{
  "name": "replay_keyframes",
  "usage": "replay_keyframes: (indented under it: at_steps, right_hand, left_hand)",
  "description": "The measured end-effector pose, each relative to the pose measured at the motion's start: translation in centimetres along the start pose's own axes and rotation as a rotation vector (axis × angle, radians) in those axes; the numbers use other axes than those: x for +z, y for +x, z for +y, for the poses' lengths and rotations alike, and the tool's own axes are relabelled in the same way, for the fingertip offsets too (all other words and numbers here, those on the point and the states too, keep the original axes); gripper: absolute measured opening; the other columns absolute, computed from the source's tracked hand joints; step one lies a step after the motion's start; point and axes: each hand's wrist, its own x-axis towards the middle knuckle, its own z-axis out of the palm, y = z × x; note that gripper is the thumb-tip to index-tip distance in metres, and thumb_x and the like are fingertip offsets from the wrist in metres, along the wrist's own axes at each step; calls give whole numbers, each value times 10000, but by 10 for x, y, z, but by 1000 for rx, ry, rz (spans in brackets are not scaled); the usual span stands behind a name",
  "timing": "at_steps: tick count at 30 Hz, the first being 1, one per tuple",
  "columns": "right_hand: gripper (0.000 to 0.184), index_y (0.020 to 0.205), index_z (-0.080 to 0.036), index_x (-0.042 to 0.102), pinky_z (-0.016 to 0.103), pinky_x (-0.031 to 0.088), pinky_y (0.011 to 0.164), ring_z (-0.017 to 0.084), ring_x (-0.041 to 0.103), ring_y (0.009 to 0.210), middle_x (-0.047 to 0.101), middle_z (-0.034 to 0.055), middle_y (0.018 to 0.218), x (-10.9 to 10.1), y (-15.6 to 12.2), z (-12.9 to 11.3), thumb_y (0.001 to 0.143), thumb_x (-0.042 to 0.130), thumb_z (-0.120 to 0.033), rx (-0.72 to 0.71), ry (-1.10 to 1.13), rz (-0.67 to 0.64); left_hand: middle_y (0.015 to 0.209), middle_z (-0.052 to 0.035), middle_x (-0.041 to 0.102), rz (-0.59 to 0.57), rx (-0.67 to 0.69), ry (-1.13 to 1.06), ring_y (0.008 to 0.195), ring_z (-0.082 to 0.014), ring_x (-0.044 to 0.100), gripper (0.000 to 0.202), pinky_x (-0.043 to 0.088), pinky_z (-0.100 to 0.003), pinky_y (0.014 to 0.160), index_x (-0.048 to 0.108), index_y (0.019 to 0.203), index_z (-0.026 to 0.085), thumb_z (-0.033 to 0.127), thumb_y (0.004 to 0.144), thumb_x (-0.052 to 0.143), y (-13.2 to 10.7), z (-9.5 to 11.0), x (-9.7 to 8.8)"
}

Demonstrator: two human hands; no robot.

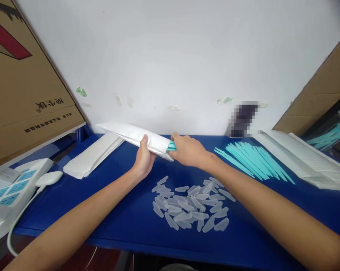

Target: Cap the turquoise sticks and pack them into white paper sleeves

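Note:
My left hand (144,158) is closed around a long white paper sleeve (130,136), held just above the blue table (116,210) and slanting up to the left. My right hand (187,149) pinches a teal stick (172,146) whose end sits in the sleeve's open mouth. Only a short piece of the stick shows between my hands. In front of my hands lies a loose heap of several clear plastic caps (191,205).
A fan of teal sticks (250,160) lies at the right, with stacked white sleeves (305,160) beyond it. More white sleeves (92,156) lie at the left. A power strip with a white plug (16,184) and cardboard boxes (20,82) stand at the left edge.

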Motion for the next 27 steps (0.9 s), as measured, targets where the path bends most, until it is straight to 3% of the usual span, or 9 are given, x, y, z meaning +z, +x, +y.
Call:
replay_keyframes:
  at_steps: [3,6,11,15,18,20,23,27]
  right_hand:
    - [514,1373,-119,511,310,444,688,225,629,915,623,172,1216,-16,6,-8,880,583,-241,-125,131,34]
    - [458,1343,-141,588,307,441,729,205,603,936,555,174,1296,-30,10,-18,886,574,-175,-197,62,85]
    - [381,1244,-197,707,312,420,727,231,610,991,666,130,1186,-46,14,-34,901,541,-181,-264,-47,100]
    - [376,1145,-184,760,282,442,729,190,652,904,738,85,1030,-71,14,-25,880,501,-116,-240,-9,180]
    - [344,1033,-128,791,245,463,739,139,667,843,744,31,919,-112,4,-1,865,498,-64,-226,-23,190]
    - [303,971,-65,794,239,454,709,108,667,757,714,-2,785,-148,-7,22,877,508,-99,-173,-100,100]
    - [402,1065,-40,780,255,422,677,102,681,755,724,-12,819,-203,-24,64,883,508,-272,-44,-211,-48]
    - [357,962,-116,830,300,423,684,147,710,778,774,9,814,-259,-43,131,753,642,-336,308,-317,33]
  left_hand:
    - [1134,-98,738,-116,-31,-19,1065,-270,682,407,538,-405,935,645,1176,178,494,1002,457,-3,-1,1]
    - [1133,-80,732,-155,-83,-62,973,-252,686,449,539,-408,894,641,1222,213,546,994,445,-6,3,0]
    - [1050,-63,741,-215,-234,-92,912,-239,693,502,527,-363,800,646,1191,240,604,1013,349,-12,13,2]
    - [1022,-158,741,-423,-334,25,851,-282,702,833,507,-351,721,698,1133,142,839,885,314,-14,21,-2]
    - [903,-177,732,-579,-355,143,744,-256,671,921,486,-341,677,737,1102,87,872,839,333,-13,25,-7]
    - [815,-154,716,-624,-338,200,695,-231,638,852,473,-329,659,763,1057,91,822,859,375,-12,26,-10]
    - [709,-120,674,-614,-293,260,638,-202,587,742,458,-307,631,789,941,103,750,876,433,-10,23,-10]
    - [689,-101,645,-540,-242,308,628,-184,561,646,454,-283,611,795,882,104,677,881,495,-7,18,-10]
